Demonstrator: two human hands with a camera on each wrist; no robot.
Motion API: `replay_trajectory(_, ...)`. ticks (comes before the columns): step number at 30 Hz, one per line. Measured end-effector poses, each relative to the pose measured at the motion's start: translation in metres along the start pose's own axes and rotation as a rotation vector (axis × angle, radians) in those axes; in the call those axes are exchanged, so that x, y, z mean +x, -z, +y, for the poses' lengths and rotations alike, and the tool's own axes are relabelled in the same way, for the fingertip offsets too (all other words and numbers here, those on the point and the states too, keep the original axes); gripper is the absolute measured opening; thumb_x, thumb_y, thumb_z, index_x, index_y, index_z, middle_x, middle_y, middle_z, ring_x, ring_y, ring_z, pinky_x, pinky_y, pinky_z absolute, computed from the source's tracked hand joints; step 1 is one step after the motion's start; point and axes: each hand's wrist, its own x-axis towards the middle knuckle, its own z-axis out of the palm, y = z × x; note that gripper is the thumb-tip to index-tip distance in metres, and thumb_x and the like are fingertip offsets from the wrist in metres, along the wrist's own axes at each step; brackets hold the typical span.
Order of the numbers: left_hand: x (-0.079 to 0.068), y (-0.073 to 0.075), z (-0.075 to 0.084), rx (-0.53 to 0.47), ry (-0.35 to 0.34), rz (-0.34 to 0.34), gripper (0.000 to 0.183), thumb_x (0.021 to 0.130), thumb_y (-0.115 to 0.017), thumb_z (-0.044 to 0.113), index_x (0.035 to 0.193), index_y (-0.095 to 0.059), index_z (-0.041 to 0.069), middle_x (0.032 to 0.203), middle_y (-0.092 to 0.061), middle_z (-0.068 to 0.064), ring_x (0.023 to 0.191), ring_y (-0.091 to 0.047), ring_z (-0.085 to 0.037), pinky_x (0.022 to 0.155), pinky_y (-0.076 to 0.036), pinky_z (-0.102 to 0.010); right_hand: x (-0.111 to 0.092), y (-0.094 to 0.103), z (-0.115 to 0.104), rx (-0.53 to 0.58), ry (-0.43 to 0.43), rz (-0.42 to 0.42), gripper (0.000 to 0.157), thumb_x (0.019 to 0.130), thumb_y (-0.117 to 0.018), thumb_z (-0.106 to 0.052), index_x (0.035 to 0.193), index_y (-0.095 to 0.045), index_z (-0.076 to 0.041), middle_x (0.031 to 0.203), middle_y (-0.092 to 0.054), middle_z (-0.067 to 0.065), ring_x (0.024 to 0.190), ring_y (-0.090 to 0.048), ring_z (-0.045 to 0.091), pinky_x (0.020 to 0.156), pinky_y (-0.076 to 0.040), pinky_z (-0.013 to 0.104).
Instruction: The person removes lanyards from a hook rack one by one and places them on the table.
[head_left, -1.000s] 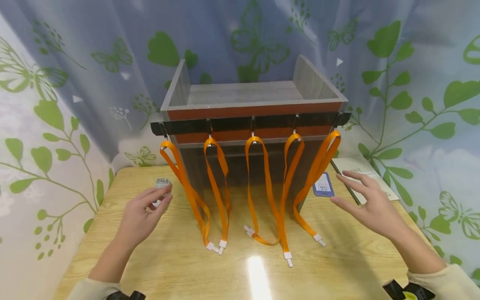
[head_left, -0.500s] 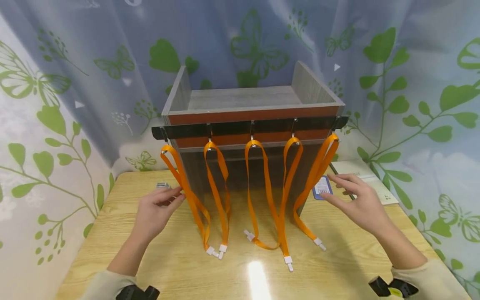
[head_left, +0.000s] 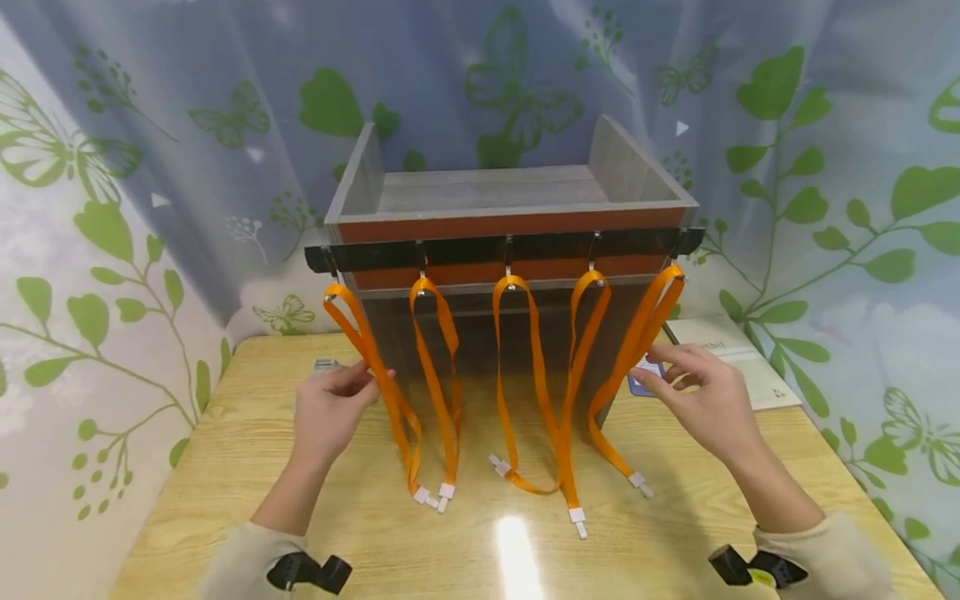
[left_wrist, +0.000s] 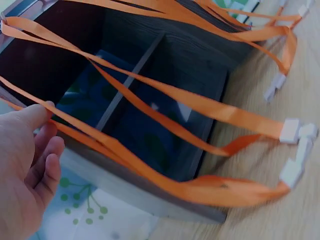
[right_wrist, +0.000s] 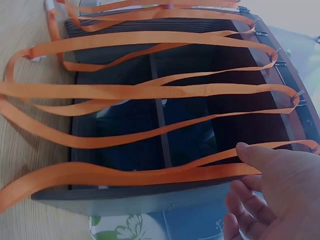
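Several orange lanyards hang from hooks on a black rail (head_left: 510,247), across the front of a grey wooden shelf unit (head_left: 480,183). My left hand (head_left: 333,408) is at the leftmost lanyard (head_left: 360,333), its strap pinched at the fingertips; in the left wrist view the thumb side of my left hand (left_wrist: 22,165) lies right over the strap. My right hand (head_left: 701,396) reaches the rightmost lanyard (head_left: 637,333). In the right wrist view the thumb of my right hand (right_wrist: 275,195) overlaps the upper strand, with the other fingers spread loosely below.
White clips (head_left: 576,517) end the straps, low over the wooden table (head_left: 420,558). A blue-framed card (head_left: 647,379) and a pale notebook (head_left: 738,358) lie behind my right hand. A small grey object (head_left: 326,364) is behind the left. A patterned curtain (head_left: 480,50) surrounds the table.
Both hands have moved inward to the outer lanyards: the left hand rightward onto the leftmost strap, the right hand leftward to the rightmost one. The lanyards hang much as before.
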Motion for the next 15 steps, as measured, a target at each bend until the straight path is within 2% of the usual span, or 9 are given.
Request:
replay_trajectory(8, 0.003, -0.005, 0.006, -0.059, 0.100, 0.035, 0.033, 0.084, -0.082, 0.021, 0.104, -0.076, -0.004, 0.091, -0.076, -0.022, 0.061, -0.068, -0.004, 0.059, -0.060, -0.020, 0.004, -0.012, -0.005, 0.043, 0.019, 0.009, 0.015, 0.082, -0.082, -0.010, 0.097, -0.079, -0.009, 0.085, -0.074, 0.001, 0.067, -0.060, -0.004, 0.060, -0.050, 0.009)
replay_trajectory(11, 0.003, -0.006, 0.005, -0.098, 0.088, 0.037, 0.033, 0.083, -0.083, 0.021, 0.104, -0.076, -0.004, 0.091, -0.076, -0.022, 0.061, -0.069, -0.004, 0.060, -0.061, -0.023, 0.005, -0.016, -0.005, 0.062, 0.002, 0.014, 0.008, 0.083, -0.082, -0.010, 0.090, -0.079, -0.011, 0.077, -0.070, -0.003, 0.059, -0.056, -0.001, 0.052, -0.045, 0.011)
replay_trajectory(15, 0.001, -0.005, 0.001, -0.096, 0.020, 0.016, 0.028, 0.085, -0.081, 0.019, 0.103, -0.077, -0.002, 0.091, -0.076, -0.020, 0.066, -0.071, -0.013, 0.058, -0.060, -0.021, 0.005, -0.019, -0.005, 0.090, -0.030, 0.008, 0.007, 0.084, -0.081, -0.010, 0.080, -0.077, -0.014, 0.071, -0.065, -0.006, 0.050, -0.043, 0.005, 0.044, -0.035, 0.018)
